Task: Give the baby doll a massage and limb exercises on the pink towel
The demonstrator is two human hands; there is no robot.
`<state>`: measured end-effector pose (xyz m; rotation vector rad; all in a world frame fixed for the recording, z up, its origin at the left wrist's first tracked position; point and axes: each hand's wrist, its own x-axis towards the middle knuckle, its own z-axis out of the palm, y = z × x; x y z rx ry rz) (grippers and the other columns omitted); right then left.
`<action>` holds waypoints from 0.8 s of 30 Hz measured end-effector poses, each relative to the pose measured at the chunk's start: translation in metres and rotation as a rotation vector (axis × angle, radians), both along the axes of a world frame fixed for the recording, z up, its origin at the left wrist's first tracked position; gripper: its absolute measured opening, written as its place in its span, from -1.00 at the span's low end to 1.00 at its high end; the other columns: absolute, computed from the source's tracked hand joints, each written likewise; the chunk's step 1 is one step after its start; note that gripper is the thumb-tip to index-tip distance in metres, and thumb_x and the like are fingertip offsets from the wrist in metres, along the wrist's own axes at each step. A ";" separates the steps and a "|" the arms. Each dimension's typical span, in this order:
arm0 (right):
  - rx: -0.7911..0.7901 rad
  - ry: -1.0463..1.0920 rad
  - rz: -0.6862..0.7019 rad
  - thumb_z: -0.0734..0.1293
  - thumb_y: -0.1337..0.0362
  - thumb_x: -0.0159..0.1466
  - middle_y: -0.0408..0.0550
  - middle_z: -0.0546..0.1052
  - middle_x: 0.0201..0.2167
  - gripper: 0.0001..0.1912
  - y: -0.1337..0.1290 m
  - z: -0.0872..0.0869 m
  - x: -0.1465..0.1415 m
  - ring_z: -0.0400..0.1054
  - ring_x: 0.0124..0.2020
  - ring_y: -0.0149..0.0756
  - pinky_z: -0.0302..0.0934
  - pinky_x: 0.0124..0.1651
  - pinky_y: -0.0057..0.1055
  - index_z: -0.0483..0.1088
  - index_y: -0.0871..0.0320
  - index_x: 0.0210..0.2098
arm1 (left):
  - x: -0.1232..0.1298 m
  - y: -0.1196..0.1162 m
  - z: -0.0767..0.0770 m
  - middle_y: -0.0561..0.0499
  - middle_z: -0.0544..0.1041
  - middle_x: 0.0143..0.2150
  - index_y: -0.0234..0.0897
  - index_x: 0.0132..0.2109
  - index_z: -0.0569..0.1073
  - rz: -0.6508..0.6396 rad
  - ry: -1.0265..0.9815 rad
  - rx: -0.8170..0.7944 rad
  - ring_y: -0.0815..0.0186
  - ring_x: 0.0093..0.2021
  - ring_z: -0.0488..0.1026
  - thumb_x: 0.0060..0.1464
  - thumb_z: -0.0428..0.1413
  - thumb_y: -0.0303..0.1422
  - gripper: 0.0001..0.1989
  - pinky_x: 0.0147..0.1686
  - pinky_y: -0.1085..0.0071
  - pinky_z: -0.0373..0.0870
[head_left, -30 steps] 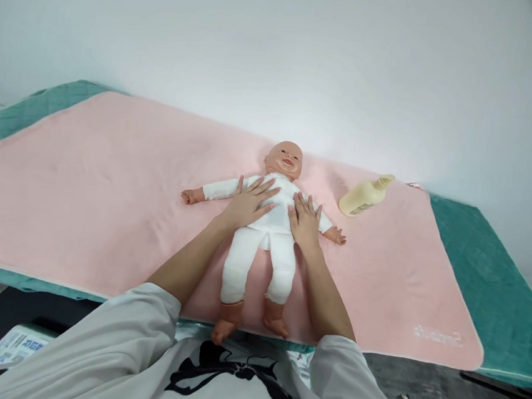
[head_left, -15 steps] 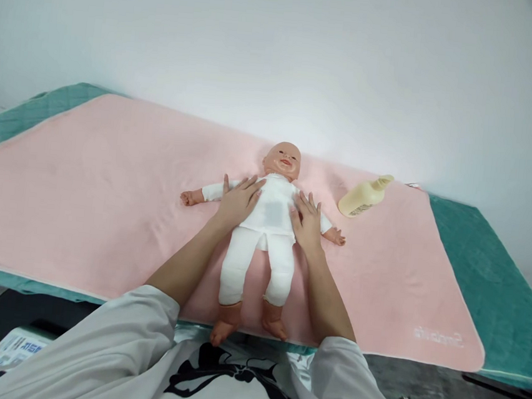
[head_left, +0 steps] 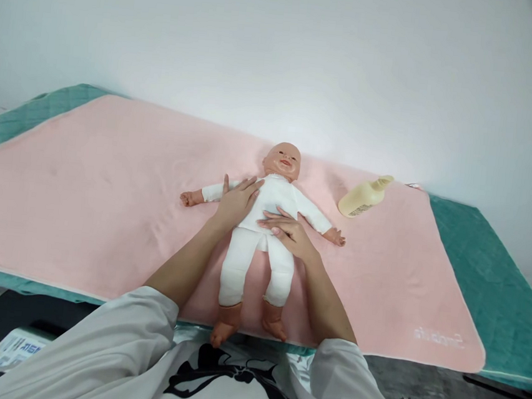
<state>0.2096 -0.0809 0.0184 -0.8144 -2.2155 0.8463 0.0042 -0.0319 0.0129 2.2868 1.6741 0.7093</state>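
Your left hand (head_left: 237, 208) and right hand (head_left: 292, 236) rest unclenched, gripping nothing, on the white-clothed plastic doll (head_left: 273, 193); pale-yellow pump bottle (head_left: 361, 200) at two o'clock.

The right fingers (head_left: 272, 224) have swung inward across the doll (head_left: 275, 193)

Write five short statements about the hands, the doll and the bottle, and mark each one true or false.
1. The doll lies face up on the pink blanket. True.
2. The left hand rests on the doll's white top. True.
3. The right hand holds the bottle. False: the right hand is over the lower front of the white top, apart from the bottle.
4. The doll's feet are in shoes. False: the feet are bare.
5. The bottle is pale yellow. True.
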 end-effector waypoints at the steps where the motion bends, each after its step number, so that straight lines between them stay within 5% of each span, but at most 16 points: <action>1: -0.003 -0.034 0.000 0.01 -0.03 0.44 -0.14 0.54 0.09 -0.49 0.000 0.002 0.000 0.25 0.30 -0.24 -0.15 0.46 -0.03 0.45 -0.01 0.09 | 0.000 0.000 0.000 -0.01 0.26 0.37 -0.07 0.33 0.24 0.000 0.003 0.001 0.16 0.36 0.20 0.36 -0.29 -0.25 -0.51 0.36 -0.18 -0.52; 6: -0.003 -0.118 0.010 0.03 -0.01 0.44 -0.18 0.38 0.25 -0.49 0.001 0.008 -0.001 0.02 0.41 -0.27 -0.38 0.50 -0.09 0.30 0.01 0.24 | 0.002 -0.001 0.000 -0.02 0.25 0.37 -0.05 0.33 0.24 0.007 0.000 -0.003 0.11 0.37 0.18 0.35 -0.28 -0.25 -0.51 0.34 -0.22 -0.52; 13: -0.016 -0.295 -0.074 0.03 -0.02 0.44 -0.19 0.05 0.42 -0.45 0.004 0.011 -0.006 -0.27 0.48 -0.27 -0.44 0.48 -0.01 0.04 -0.07 0.36 | 0.003 -0.002 0.002 -0.01 0.26 0.37 -0.02 0.32 0.26 0.015 -0.019 -0.018 0.10 0.36 0.19 0.35 -0.26 -0.25 -0.52 0.32 -0.25 -0.57; 24: -0.043 -0.422 -0.383 0.00 -0.04 0.43 -0.20 -0.12 0.46 -0.41 0.020 -0.001 0.000 -0.37 0.50 -0.15 -0.53 0.42 0.23 -0.11 -0.11 0.40 | 0.003 -0.002 0.001 -0.02 0.27 0.36 -0.02 0.31 0.27 0.020 -0.030 -0.005 0.10 0.35 0.21 0.35 -0.26 -0.21 -0.53 0.31 -0.26 -0.60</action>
